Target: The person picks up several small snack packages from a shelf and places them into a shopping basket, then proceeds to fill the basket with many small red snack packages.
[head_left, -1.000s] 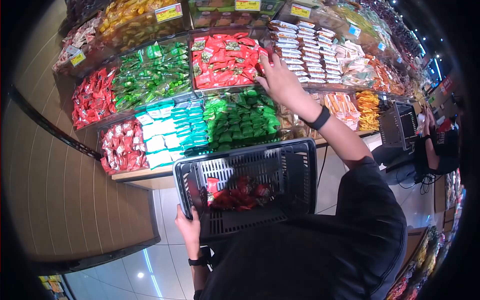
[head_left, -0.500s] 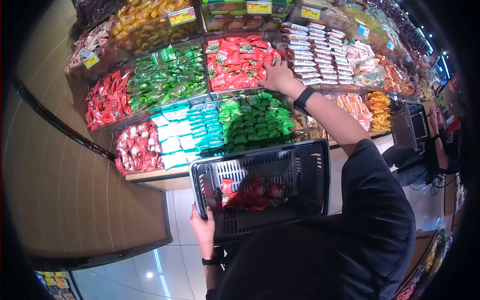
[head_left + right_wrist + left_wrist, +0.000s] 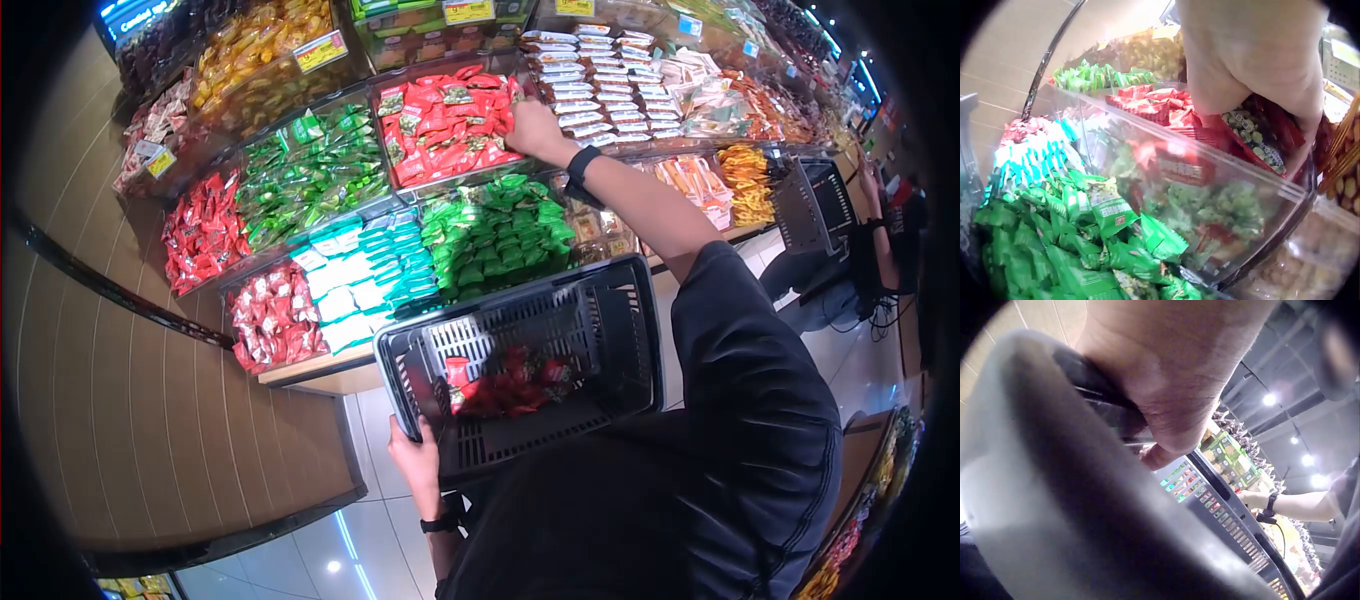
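My left hand (image 3: 415,455) grips the left rim of a black shopping basket (image 3: 655,350), thumb over the edge. In the left wrist view that hand (image 3: 1166,375) bends over the dark rim, most fingers hidden. Several red snack packets (image 3: 520,378) lie in the basket. My right hand (image 3: 537,130) reaches into the right end of a clear bin of red snack packets (image 3: 440,125). In the right wrist view, thumb and fingers of the right hand (image 3: 1247,56) are around a red packet (image 3: 1254,137) printed with green nuts or beans, near the clear bin wall (image 3: 1179,150).
Green packets (image 3: 495,235) fill the bin in front, with turquoise-and-white packets (image 3: 345,290) to their left. White-wrapped bars (image 3: 590,85) lie right of the red bin. A brown panelled wall (image 3: 170,420) stands at left. Another person (image 3: 875,230) with a basket is at right.
My right hand has moved to the right end of the red bin, and its fingers have curled in among the packets. The left hand keeps its grip on the basket; the head view has shifted.
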Demonstrator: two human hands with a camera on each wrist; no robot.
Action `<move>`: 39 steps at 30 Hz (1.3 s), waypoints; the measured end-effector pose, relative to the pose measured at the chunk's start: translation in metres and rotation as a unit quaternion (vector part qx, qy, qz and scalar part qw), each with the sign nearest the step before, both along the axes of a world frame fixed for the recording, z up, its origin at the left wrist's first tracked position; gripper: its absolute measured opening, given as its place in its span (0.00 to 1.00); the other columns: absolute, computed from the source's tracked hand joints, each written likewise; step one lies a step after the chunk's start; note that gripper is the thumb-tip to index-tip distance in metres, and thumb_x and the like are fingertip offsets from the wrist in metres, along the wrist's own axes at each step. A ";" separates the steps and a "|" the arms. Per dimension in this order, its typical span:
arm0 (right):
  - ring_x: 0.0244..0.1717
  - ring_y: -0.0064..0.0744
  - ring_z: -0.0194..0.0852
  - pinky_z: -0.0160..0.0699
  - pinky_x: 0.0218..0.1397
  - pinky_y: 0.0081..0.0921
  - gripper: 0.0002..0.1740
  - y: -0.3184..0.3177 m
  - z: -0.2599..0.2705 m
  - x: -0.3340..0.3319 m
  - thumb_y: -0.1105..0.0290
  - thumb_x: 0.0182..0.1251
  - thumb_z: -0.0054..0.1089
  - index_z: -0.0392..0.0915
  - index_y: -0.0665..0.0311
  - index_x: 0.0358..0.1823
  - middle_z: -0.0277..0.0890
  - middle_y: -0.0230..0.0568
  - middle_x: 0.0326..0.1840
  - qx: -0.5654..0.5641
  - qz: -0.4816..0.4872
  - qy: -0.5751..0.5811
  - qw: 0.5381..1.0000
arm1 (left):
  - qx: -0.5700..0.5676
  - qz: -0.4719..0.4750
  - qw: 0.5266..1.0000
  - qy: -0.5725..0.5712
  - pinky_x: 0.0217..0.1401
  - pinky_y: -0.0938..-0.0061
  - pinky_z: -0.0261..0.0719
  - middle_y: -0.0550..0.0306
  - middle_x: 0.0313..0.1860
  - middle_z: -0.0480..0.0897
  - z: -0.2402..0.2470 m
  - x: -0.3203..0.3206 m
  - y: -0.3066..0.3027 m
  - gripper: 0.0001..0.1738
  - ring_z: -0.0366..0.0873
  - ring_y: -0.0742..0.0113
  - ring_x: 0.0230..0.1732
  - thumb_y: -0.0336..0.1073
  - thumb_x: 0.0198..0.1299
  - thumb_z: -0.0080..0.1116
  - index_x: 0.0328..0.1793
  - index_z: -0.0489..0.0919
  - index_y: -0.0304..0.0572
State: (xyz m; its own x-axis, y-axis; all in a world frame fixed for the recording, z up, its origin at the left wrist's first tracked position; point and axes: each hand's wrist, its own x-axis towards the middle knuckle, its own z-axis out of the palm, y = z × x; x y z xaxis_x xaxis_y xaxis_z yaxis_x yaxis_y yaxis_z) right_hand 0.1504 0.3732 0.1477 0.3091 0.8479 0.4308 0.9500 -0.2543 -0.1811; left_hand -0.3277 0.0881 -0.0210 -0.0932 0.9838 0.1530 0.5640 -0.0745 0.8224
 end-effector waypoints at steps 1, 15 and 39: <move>0.52 0.63 0.87 0.88 0.56 0.51 0.20 0.001 0.004 0.004 0.63 0.52 0.74 0.88 0.66 0.46 0.84 0.64 0.49 0.003 0.007 0.004 1.000 | -0.012 -0.007 1.000 0.010 0.42 0.48 0.81 0.29 0.34 0.84 -0.007 -0.004 0.001 0.14 0.84 0.25 0.39 0.31 0.65 0.66 0.49 0.77 0.29; 0.54 0.61 0.88 0.86 0.62 0.47 0.25 0.021 0.050 0.025 0.53 0.52 0.72 0.90 0.67 0.43 0.88 0.64 0.47 0.080 -0.030 0.187 0.979 | -0.004 -0.015 1.000 -0.001 0.40 0.48 0.80 0.29 0.32 0.82 -0.006 -0.002 0.003 0.13 0.82 0.23 0.38 0.31 0.66 0.65 0.48 0.75 0.29; 0.55 0.45 0.88 0.87 0.57 0.40 0.18 -0.293 -0.075 -0.153 0.69 0.64 0.68 0.84 0.71 0.53 0.87 0.55 0.53 -0.356 0.131 0.655 0.654 | -0.026 -0.026 0.999 -0.004 0.41 0.57 0.83 0.37 0.33 0.85 -0.004 -0.004 0.003 0.18 0.86 0.46 0.31 0.31 0.67 0.66 0.57 0.77 0.25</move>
State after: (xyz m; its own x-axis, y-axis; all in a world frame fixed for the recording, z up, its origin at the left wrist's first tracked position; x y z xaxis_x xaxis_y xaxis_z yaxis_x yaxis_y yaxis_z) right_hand -0.0023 0.0798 0.0729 -0.1786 0.7871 -0.5904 0.1264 -0.5767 -0.8071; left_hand -0.3312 0.0914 -0.0254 -0.0425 0.9940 0.1012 0.5533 -0.0609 0.8307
